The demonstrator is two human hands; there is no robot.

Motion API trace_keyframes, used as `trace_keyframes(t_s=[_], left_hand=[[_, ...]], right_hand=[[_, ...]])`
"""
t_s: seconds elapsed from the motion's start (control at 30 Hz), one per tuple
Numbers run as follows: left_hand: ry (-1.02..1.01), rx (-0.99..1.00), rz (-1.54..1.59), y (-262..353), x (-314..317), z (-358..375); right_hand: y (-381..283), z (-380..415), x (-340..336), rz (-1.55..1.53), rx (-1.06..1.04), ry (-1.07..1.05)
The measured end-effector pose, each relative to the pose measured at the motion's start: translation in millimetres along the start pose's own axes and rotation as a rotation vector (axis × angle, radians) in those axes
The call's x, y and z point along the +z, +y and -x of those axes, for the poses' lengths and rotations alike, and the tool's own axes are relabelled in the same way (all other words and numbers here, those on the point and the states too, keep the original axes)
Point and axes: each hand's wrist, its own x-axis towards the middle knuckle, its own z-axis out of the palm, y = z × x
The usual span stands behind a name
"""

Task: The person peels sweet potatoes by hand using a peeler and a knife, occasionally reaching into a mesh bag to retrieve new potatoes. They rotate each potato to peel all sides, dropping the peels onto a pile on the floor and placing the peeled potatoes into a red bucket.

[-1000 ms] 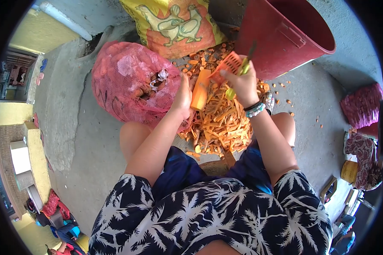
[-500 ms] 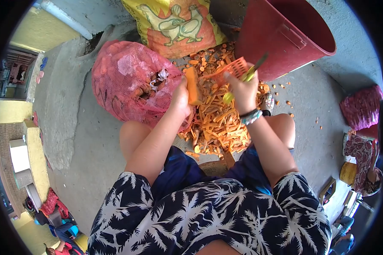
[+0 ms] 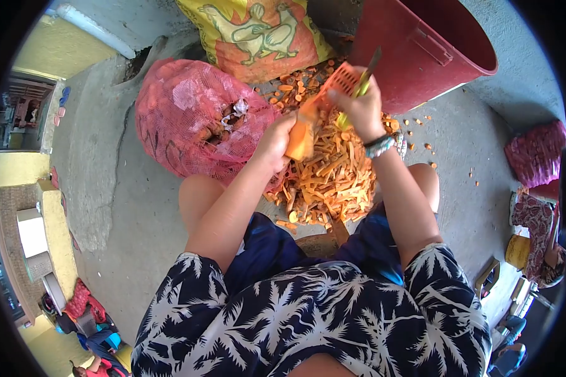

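My left hand [image 3: 275, 141] is closed around a thick peeled carrot [image 3: 300, 142], held out over the pile of peelings. In my right hand [image 3: 365, 108] are an orange slotted plastic tool [image 3: 341, 81], which looks like a wide peeler, and a knife [image 3: 373, 61] with a yellow-green handle. The tool's lower end meets the carrot's upper end, where motion blurs it. Below lies a heap of orange peelings and strips [image 3: 339, 179], with small carrot ends among them. To the left of my left hand, a pink mesh sack [image 3: 176, 125] bulges with carrots.
A tall red bin [image 3: 396, 69] stands close beyond my right hand. Behind the heap is a yellow and orange sack [image 3: 264, 44] printed with birds. Scattered bits lie on the concrete floor [image 3: 459, 144]. A purple bundle [image 3: 538, 154] and other people are at the edges.
The tool has come from the side onto the carrot's upper end and tilted steeper. The carrot has tipped and blurred, and the knife has swung more upright with my right hand.
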Motion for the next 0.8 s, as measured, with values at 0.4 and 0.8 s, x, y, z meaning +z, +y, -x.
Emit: trace_keyframes(t_s=[0.4, 0.8], left_hand=[[0.104, 0.023, 0.251, -7.4, -17.5, -17.4], [0.036, -0.017, 0.058, 3.4, 3.7, 4.6]], right_hand=[[-3.3, 45.4, 15.9, -0.027, 0.138, 0.143], [-6.7, 15.9, 9.4, 0.093, -0.094, -0.110]])
